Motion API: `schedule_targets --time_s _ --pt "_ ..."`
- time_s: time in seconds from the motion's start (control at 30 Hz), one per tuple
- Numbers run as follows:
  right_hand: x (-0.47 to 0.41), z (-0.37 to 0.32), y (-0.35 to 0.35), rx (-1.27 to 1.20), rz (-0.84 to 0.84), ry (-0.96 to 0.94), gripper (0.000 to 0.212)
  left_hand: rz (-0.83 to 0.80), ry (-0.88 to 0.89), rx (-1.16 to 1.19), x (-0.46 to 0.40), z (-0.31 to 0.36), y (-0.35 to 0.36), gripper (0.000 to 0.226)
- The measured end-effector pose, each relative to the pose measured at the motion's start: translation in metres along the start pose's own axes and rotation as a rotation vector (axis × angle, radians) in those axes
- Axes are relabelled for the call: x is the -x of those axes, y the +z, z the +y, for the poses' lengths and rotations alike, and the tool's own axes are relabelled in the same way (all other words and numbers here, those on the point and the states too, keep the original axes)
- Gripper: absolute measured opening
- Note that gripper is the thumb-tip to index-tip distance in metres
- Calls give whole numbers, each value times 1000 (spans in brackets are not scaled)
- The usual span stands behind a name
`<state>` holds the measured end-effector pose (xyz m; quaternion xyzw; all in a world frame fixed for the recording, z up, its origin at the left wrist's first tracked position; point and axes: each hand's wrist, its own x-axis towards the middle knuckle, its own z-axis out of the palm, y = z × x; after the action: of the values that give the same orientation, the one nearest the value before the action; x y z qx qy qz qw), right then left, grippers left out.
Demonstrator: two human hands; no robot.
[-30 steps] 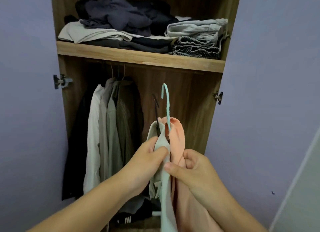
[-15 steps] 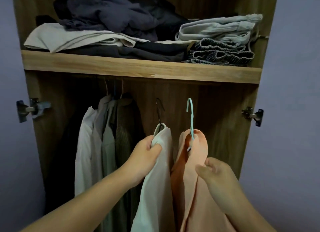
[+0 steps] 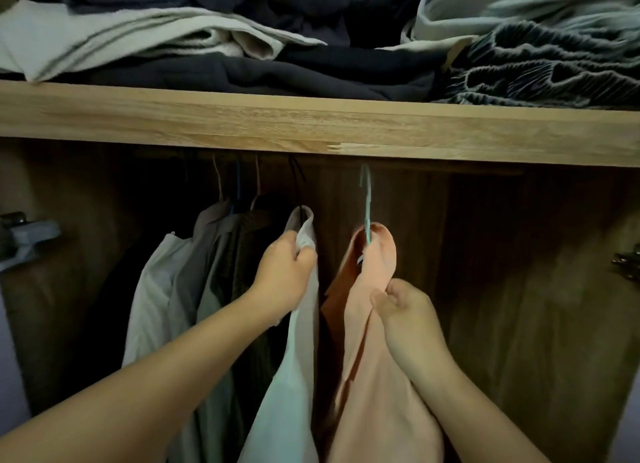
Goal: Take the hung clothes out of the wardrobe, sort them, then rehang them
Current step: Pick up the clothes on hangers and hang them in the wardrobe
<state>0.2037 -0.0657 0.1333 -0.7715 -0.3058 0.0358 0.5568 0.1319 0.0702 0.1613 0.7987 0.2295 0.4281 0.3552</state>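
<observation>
**Two garments go back up under the shelf**

We take the long wooden shelf board as our landmark. Below its left end, dark and pale shirts hang bunched together on thin wire hooks. Just right of them, our left hand is curled tight round the collar of a pale white-grey garment, whose black wire hanger hook now reaches up into the shadow directly under the shelf; whether it is seated on the rail we cannot tell. Further right, below the chipped spot on the shelf edge, our right hand pinches the shoulder of a peach cotton shirt between thumb and bent fingers. Its light blue plastic hanger hook stands upright, its tip just short of the shelf.

A second ago both garments were held together, low and well clear of the shelf; now they are spread apart and raised. We judge the sorting done for this pair and the rehanging under way, white first, peach beside it.
</observation>
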Motion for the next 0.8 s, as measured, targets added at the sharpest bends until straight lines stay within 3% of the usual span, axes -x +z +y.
schedule_targets --time_s 0.1,0.23,0.43,0.8 --pt "-39 7 10 -39 -54 -50 9 83 -1 -39 -27 -4 12 26" --pt "-81 14 27 -98 -103 -127 15 186 33 -140 -60 -13 27 11" --pt "-130 1 54 -168 -145 -215 18 289 -11 -271 -109 -19 31 23" --pt "-179 -32 115 -51 -246 -96 36 101 -128 -586 -140 -33 5 37"
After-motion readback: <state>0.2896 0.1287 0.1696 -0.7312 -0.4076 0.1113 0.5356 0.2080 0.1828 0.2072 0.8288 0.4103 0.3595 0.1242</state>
